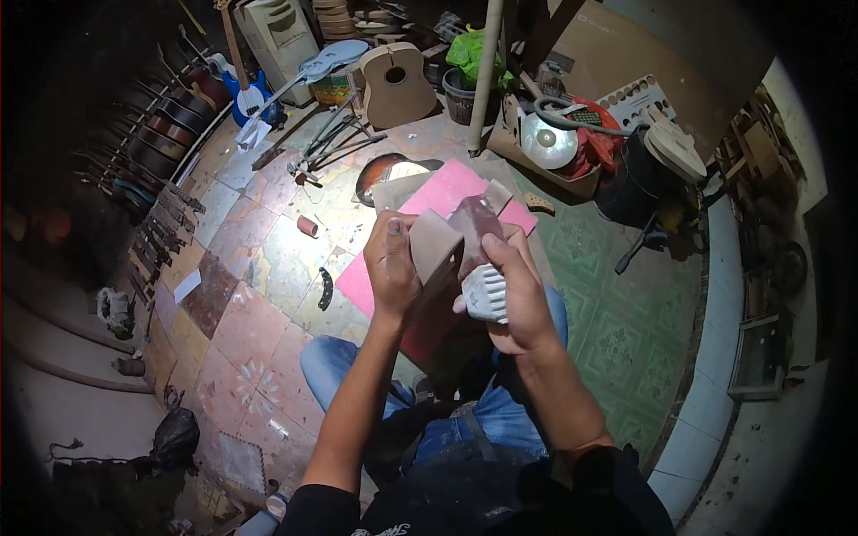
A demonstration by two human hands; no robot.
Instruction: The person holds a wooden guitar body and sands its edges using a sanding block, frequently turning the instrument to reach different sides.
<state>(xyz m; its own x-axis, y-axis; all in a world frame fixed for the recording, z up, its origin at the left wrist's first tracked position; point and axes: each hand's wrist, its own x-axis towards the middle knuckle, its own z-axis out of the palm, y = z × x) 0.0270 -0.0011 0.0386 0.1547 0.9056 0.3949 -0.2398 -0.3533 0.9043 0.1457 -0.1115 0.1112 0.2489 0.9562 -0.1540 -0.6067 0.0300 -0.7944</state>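
My left hand (393, 268) is closed around a tan, flat-sided piece (435, 243) that looks like wood, held up in front of my lap. My right hand (523, 299) grips a whitish ribbed block (485, 293), thumb on top. A reddish-brown, blurred flat piece (476, 223) juts from the right hand's fingers, close beside the tan piece; whether it joins the ribbed block I cannot tell. Below both hands lies a bright pink sheet (357, 286), with a sunburst-finished instrument body (380, 172) just beyond it.
An unfinished acoustic guitar body (393, 85) and a blue guitar (250, 98) stand at the back. Guitars (161, 134) line a rack at left. A cardboard box (545, 174) of oddments and a black bin (626, 188) stand at right. A dark curved piece (325, 289) lies on the tiles.
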